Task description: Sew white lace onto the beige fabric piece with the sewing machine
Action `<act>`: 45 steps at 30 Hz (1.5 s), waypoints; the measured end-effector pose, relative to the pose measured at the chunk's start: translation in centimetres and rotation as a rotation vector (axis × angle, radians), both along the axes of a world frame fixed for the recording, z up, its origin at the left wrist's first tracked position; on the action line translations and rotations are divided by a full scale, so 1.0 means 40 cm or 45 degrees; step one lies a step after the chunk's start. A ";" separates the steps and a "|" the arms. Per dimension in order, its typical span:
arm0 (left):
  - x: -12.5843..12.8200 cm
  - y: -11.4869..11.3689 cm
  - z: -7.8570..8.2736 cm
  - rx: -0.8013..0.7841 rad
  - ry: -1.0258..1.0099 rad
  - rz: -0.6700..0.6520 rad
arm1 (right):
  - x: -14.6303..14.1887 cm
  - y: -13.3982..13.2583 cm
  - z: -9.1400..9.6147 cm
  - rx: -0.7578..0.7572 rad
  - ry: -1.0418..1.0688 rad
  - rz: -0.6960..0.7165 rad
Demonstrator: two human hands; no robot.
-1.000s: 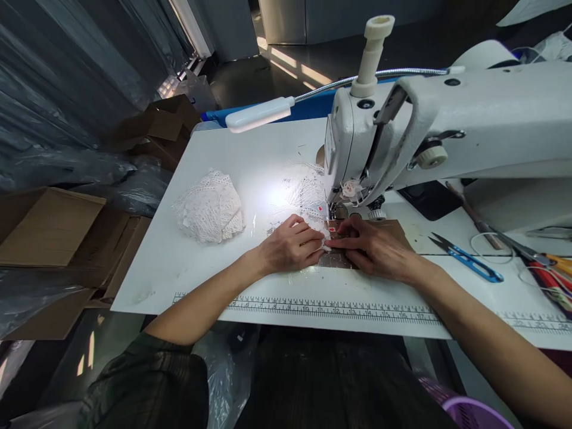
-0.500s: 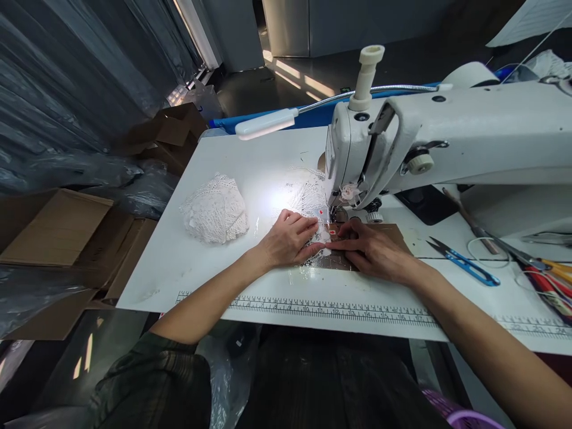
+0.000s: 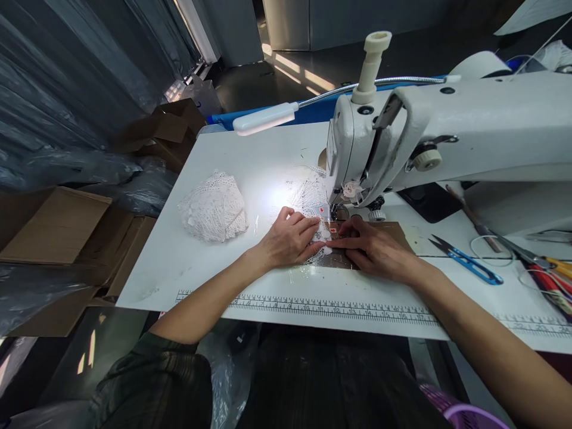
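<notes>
My left hand [image 3: 288, 239] lies on a piece of white lace [image 3: 308, 193] just in front of the needle of a white sewing machine [image 3: 429, 137], fingers together and pressing the lace down. My right hand [image 3: 373, 245] rests flat beside it on a brown plate [image 3: 395, 229], its fingers pointing left at a small label with red marks [image 3: 331, 229] under the presser foot. The fingertips of both hands nearly meet there. A lamp [image 3: 263, 117] on a flexible neck lights the spot.
A heap of white lace [image 3: 213, 208] lies on the white table [image 3: 223, 161] to the left. Blue thread snips [image 3: 467, 260], loose thread and other tools lie at the right. A ruler strip [image 3: 330, 307] runs along the near edge. Cardboard boxes [image 3: 49, 226] stand on the floor at left.
The hands stay at the needle; my left fingers have flattened and shifted slightly over the lace. The view has bobbed a little.
</notes>
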State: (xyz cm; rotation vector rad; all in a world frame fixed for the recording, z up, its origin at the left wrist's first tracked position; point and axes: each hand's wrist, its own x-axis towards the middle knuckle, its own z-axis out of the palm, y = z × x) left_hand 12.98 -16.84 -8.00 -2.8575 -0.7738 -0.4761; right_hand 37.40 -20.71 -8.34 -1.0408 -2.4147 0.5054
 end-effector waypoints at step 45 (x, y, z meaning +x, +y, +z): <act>0.028 0.035 0.022 -0.170 0.151 -0.073 | -0.007 0.000 0.005 0.068 -0.037 -0.060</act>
